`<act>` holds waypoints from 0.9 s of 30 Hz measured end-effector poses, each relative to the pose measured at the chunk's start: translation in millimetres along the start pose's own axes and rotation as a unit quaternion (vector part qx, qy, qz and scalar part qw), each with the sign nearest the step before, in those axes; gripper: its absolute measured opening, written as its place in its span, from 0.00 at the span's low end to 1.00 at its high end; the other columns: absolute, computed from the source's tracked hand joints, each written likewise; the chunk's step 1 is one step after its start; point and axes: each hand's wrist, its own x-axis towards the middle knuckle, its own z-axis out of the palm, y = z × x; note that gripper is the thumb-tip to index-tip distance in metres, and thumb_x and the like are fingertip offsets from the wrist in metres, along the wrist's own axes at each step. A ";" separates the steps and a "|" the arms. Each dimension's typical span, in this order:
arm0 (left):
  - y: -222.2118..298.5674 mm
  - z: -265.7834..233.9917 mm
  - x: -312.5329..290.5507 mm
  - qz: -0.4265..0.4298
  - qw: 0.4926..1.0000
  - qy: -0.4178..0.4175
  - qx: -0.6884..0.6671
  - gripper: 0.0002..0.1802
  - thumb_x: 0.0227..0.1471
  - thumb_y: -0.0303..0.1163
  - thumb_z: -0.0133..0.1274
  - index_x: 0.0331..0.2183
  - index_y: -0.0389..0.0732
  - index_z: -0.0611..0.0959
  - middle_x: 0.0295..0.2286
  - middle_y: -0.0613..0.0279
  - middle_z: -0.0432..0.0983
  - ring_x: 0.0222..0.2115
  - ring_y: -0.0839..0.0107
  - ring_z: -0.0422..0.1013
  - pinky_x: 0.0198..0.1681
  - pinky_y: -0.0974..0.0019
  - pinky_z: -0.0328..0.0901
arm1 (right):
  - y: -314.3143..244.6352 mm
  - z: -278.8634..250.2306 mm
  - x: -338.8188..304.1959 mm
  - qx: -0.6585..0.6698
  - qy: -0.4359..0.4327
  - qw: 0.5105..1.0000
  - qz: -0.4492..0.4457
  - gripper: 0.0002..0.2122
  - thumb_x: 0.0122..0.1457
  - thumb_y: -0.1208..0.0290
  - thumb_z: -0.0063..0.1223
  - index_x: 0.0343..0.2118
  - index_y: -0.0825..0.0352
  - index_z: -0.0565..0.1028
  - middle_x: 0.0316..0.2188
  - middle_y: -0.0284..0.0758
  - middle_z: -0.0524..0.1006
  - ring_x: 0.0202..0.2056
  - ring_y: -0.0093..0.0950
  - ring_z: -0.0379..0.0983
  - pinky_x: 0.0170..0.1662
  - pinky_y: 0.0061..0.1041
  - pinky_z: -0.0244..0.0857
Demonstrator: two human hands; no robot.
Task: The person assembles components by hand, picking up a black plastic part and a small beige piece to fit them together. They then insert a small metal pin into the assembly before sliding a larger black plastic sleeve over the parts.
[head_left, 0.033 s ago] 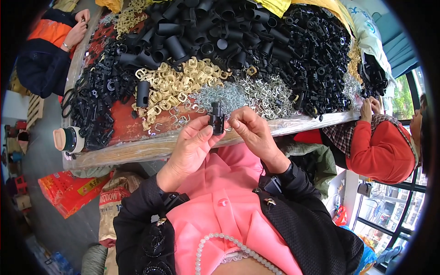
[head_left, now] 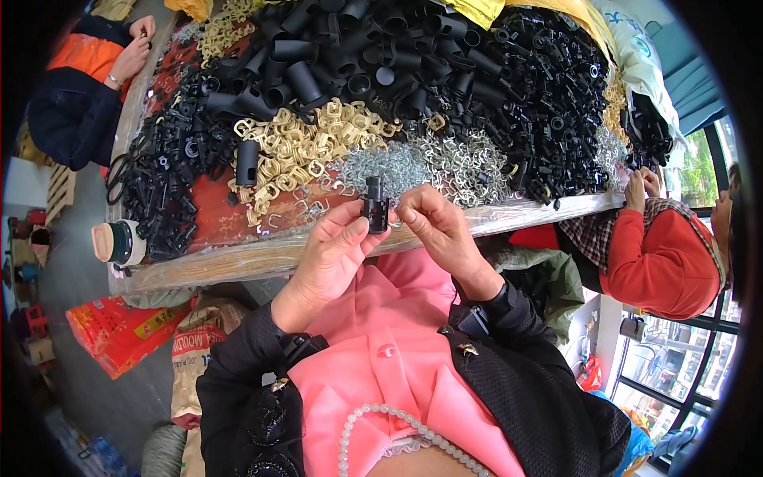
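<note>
Between the thumb and fingers of my left hand [head_left: 332, 248] stands a small black cylindrical plastic part [head_left: 375, 213], upright, with a narrower top and a stepped body. Close by on its right is my right hand [head_left: 442, 232], thumb and forefinger pinched together; whatever they may hold is too small to make out. Both hands are over the near edge of the table [head_left: 238, 266]. Just beyond them lie small silvery screw-like pieces [head_left: 380, 168], curved silver metal clips [head_left: 469, 168] and a heap of cream-coloured square rings [head_left: 306, 147].
Black tubes [head_left: 302, 81] pile up at the back, with small black parts [head_left: 548, 103] to the right and more black pieces [head_left: 171, 175] on the left. A round container [head_left: 127, 242] stands at the left corner. Co-workers' hands [head_left: 131, 57] show at far left and at right.
</note>
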 end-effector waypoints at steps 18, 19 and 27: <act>-4.5 11.6 -12.0 -0.115 0.992 0.030 -0.041 0.14 0.50 0.27 0.43 0.42 0.35 0.68 0.34 0.56 0.71 0.33 0.65 0.71 0.34 0.69 0.67 | -42.8 -1.6 -6.4 -0.260 0.063 0.938 -0.218 0.06 0.44 0.81 0.49 0.25 0.68 0.66 0.32 0.38 0.66 0.32 0.33 0.62 0.37 0.25 0.55; -4.6 11.4 -12.3 -0.120 0.992 0.033 -0.038 0.14 0.50 0.27 0.43 0.42 0.35 0.68 0.34 0.56 0.71 0.33 0.65 0.71 0.34 0.69 0.68 | -42.4 -1.6 -7.1 -0.260 0.064 0.938 -0.219 0.06 0.44 0.81 0.49 0.25 0.68 0.66 0.32 0.38 0.66 0.32 0.33 0.62 0.37 0.25 0.55; -3.4 6.2 -11.5 -0.138 0.989 0.045 -0.021 0.13 0.50 0.27 0.44 0.40 0.36 0.71 0.33 0.60 0.72 0.31 0.69 0.71 0.33 0.72 0.68 | -34.2 0.6 -6.9 -0.320 0.057 0.914 -0.242 0.07 0.41 0.80 0.51 0.25 0.66 0.67 0.32 0.36 0.66 0.33 0.32 0.62 0.36 0.28 0.53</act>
